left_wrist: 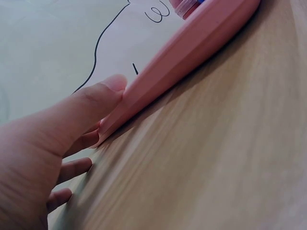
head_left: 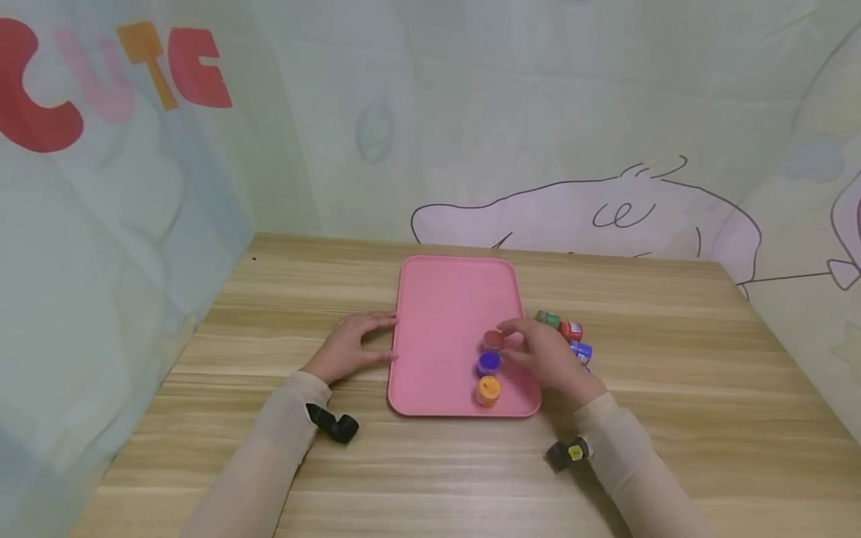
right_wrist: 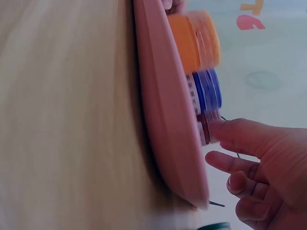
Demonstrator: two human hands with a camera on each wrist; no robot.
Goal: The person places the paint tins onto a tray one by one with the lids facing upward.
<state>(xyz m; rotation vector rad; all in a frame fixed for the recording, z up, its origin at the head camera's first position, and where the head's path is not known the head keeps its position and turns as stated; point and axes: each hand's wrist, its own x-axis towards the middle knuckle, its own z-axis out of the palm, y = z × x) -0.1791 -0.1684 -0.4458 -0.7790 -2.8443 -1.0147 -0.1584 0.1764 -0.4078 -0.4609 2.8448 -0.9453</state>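
Observation:
A pink tray (head_left: 444, 299) lies on the wooden table. Along its right side stand an orange paint jar (head_left: 488, 391), a blue paint jar (head_left: 489, 364) and a brownish-red paint jar (head_left: 493, 341) in a row, each with a lid. My right hand (head_left: 543, 357) pinches the brownish-red jar between thumb and forefinger. In the right wrist view that jar (right_wrist: 205, 130) is partly hidden behind the fingertips and the tray's rim. With fingers and thumb extended and spread, my left hand (head_left: 350, 345) touches the tray's left edge; its thumb (left_wrist: 103, 96) rests against the rim.
Just right of the tray, several more jars lie on the table (head_left: 323, 486): a green jar (head_left: 548, 319), a red jar (head_left: 571, 331) and blue ones (head_left: 581, 352), partly behind the right hand. A printed cloth backdrop (head_left: 336, 112) hangs behind the table.

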